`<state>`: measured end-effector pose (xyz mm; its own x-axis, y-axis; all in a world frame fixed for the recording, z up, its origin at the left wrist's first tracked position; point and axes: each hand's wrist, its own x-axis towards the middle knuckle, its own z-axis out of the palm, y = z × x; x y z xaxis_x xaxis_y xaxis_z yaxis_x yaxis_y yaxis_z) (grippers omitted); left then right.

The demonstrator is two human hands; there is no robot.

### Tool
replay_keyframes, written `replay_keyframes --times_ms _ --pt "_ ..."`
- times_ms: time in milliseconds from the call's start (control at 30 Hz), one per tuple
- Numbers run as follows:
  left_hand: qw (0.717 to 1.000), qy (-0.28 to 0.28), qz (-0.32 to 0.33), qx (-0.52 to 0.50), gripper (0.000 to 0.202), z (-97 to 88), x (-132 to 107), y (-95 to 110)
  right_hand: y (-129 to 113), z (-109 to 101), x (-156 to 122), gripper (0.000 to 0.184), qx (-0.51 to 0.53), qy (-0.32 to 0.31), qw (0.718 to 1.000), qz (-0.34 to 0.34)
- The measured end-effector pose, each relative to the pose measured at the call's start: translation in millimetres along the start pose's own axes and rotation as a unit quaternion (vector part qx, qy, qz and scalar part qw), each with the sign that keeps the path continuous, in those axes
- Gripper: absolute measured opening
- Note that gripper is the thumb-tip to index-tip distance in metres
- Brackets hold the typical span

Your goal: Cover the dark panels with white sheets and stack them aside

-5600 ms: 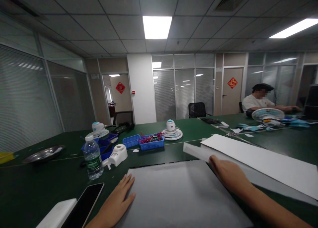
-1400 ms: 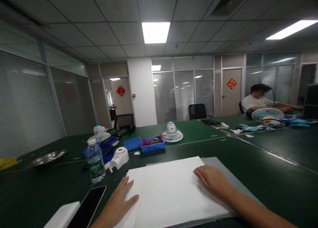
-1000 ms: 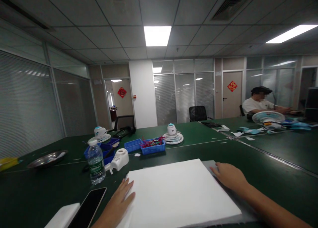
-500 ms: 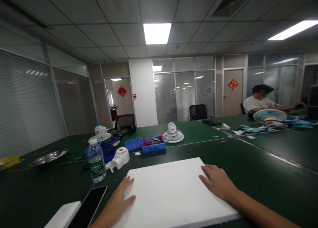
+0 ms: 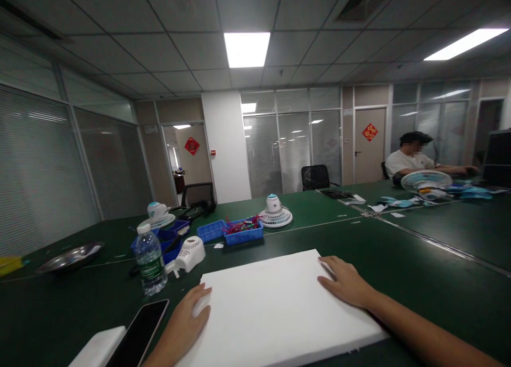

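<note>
A large flat white board (image 5: 275, 308), perhaps foam, lies on the green table in front of me. My left hand (image 5: 186, 316) rests along its left edge, thumb and fingers apart, fingertips on the top face. On the opposite side, my right hand (image 5: 345, 282) lies over the right edge near the far corner, fingers stretched out and thumb spread. Neither hand is closed around anything. Left of my left hand are a dark-screened phone (image 5: 138, 332) and a white box-like object (image 5: 98, 348), cut off by the frame's bottom.
A water bottle (image 5: 150, 260) stands beside a white plastic housing (image 5: 190, 254). Beyond are a blue tray (image 5: 244, 235) of wired parts, a white fan part (image 5: 275, 212) and a metal dish (image 5: 72, 256). A person (image 5: 411, 156) sits at far right behind a fan cage (image 5: 426, 181).
The camera view has shifted slightly, moving the whole scene a little left. Both hands stay at the board's edges, with only slight finger movement.
</note>
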<state>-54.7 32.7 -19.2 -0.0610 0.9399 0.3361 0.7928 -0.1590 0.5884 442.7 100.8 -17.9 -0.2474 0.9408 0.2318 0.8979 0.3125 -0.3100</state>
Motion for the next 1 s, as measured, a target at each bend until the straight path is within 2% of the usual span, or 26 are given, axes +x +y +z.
replay_keyframes --times_ms 133,267,400,533,733,800,1000 --pt "0.998 0.007 0.018 0.053 0.047 -10.1 2 1 7 -4 3 0.075 0.012 -0.004 1.0 -0.001" --pt "0.997 -0.01 0.002 0.077 0.056 -14.7 4 -5 8 0 1 0.068 0.017 -0.018 1.0 -0.014" --pt "0.994 -0.05 0.001 0.099 0.064 -9.3 4 -10 11 3 4 0.068 0.025 -0.017 0.999 -0.022" --pt "0.992 -0.074 0.005 0.106 0.067 -5.6 6 -13 20 1 20 0.076 0.039 -0.004 0.999 -0.019" --pt "0.997 -0.037 -0.054 0.036 0.08 -3.7 21 -18 29 5 47 0.085 0.042 -0.015 0.998 -0.047" --pt "0.997 -0.034 -0.048 0.054 0.08 -1.6 25 -17 31 7 51 0.084 0.039 -0.022 0.997 -0.059" --pt "0.983 -0.099 -0.033 0.151 0.079 4.2 27 -7 35 9 53 0.08 0.033 -0.025 0.997 -0.071"
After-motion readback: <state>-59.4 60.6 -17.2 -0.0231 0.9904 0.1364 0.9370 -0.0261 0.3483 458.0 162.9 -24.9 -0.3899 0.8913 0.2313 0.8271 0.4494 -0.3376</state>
